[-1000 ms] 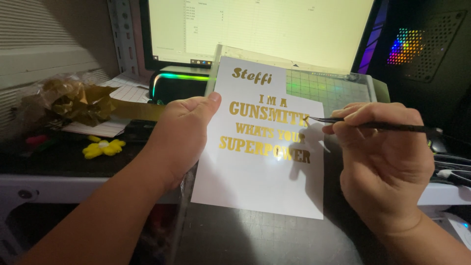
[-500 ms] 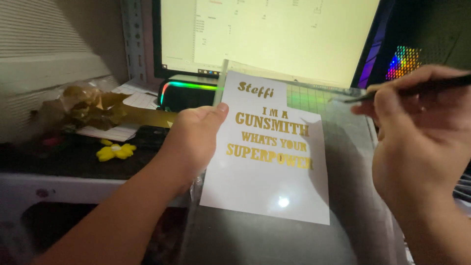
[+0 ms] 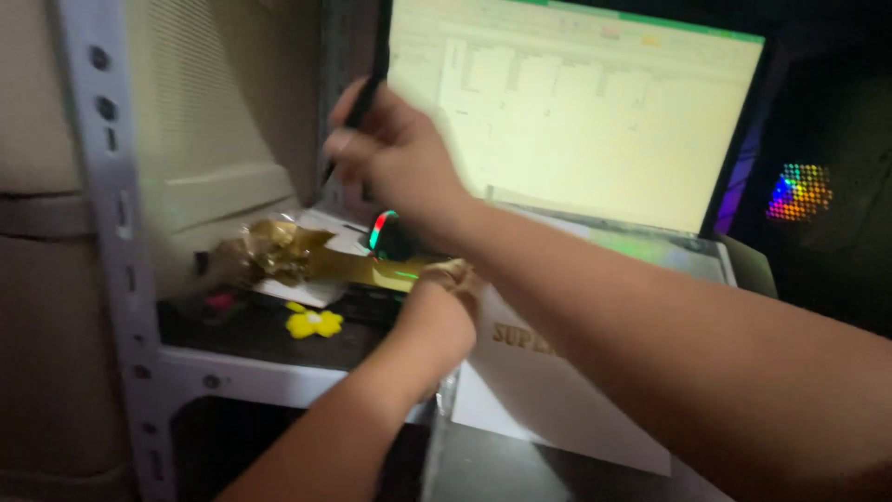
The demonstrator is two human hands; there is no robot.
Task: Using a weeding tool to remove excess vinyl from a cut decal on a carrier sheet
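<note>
Dim tabletop before a glowing monitor [image 3: 595, 112]: left hand [image 3: 444, 311] pinning white sheet with gold lettering [image 3: 548, 390] flat, fingers pressed down; right hand [image 3: 395, 153], fingers pinching black weeding tool [image 3: 358, 107], raised above gold foil scraps [image 3: 274, 251].

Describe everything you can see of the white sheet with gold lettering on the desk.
The white sheet lies flat on the dark desk before the lit monitor. It looks like thin, smooth paper or vinyl backing. Only a few gold letters show; the rest is hidden by the right arm crossing above it. The left hand rests on its left edge. Its lower corner shows near the desk front.
</note>
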